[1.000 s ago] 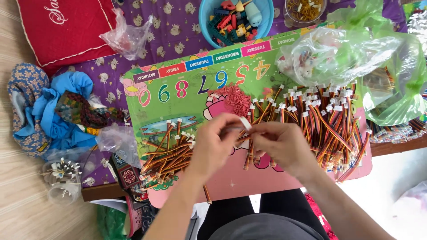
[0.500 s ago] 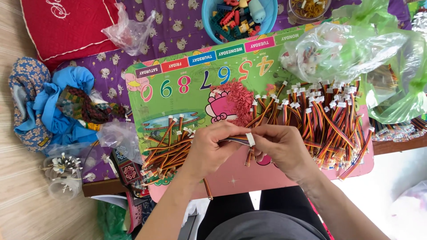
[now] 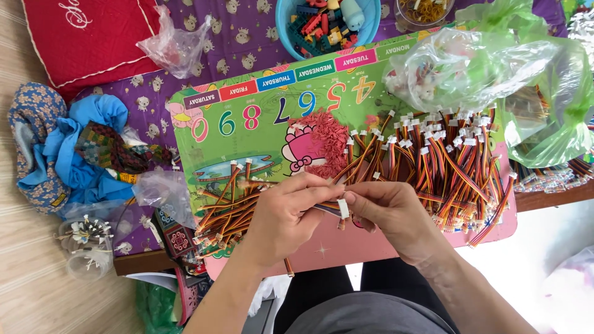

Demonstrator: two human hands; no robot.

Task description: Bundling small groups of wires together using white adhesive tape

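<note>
Your single head camera looks almost straight down from close above your lap, onto the green-and-pink children's number board (image 3: 247,133) lying on the purple patterned desk (image 3: 247,43); your forearms enter from the bottom edge, the far side sits at the top.

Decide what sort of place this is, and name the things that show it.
Probably a home used for piecework: a green children's lap desk with coloured numerals, a blue bowl of toy bricks and heaps of striped wire leads with white plugs.
</note>
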